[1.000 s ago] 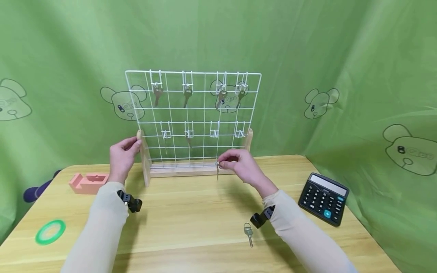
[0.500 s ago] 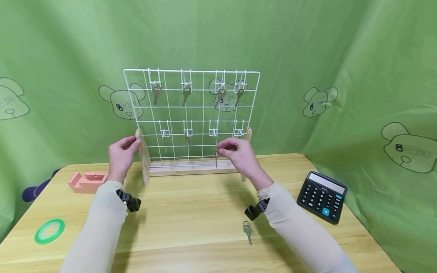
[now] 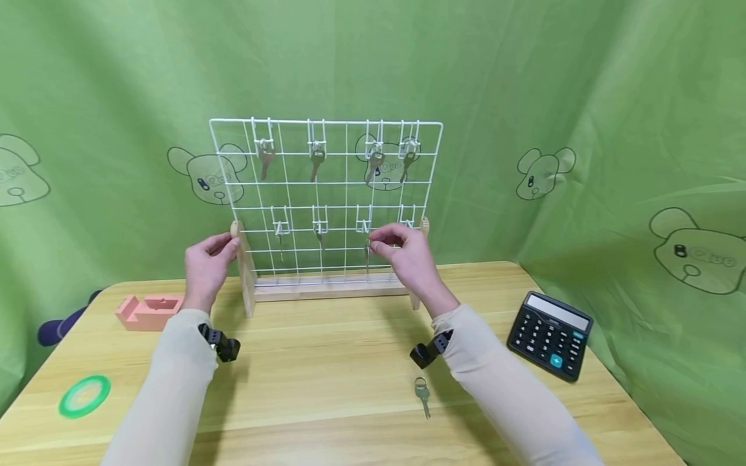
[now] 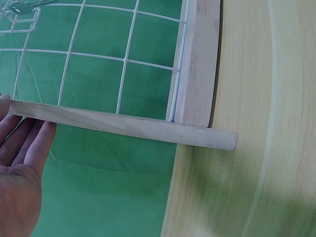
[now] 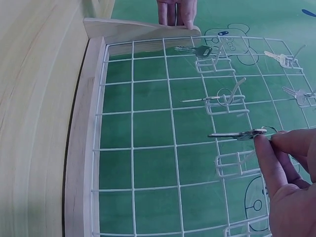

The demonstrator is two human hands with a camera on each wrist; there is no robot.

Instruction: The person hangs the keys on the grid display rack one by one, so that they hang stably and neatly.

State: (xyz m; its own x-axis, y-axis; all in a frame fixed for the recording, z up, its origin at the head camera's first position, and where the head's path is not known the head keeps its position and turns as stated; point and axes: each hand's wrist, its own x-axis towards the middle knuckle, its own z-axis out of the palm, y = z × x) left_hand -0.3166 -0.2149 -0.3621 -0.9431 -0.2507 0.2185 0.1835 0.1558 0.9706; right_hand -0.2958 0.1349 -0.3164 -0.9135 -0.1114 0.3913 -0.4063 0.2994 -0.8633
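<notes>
Head view shows my right hand (image 3: 408,255) pinching a key (image 3: 367,254) beside the rack's (image 3: 326,188) lower hooks; the left hand (image 3: 205,266), fingers relaxed, steadies its post. Light, stiff, probably slippery: I judge the bow is best.

Both arms reached forward over the table, in pale sleeves with a small black mount at each wrist. The left hand (image 3: 205,268) was raised near the far left of the table, fingers straight and together, their tips pressed against an upright. The right hand (image 3: 406,254) was lifted higher, toward the far middle, its thumb and fingertips (image 5: 269,143) pinched together on something small, the remaining fingers curled.
</notes>
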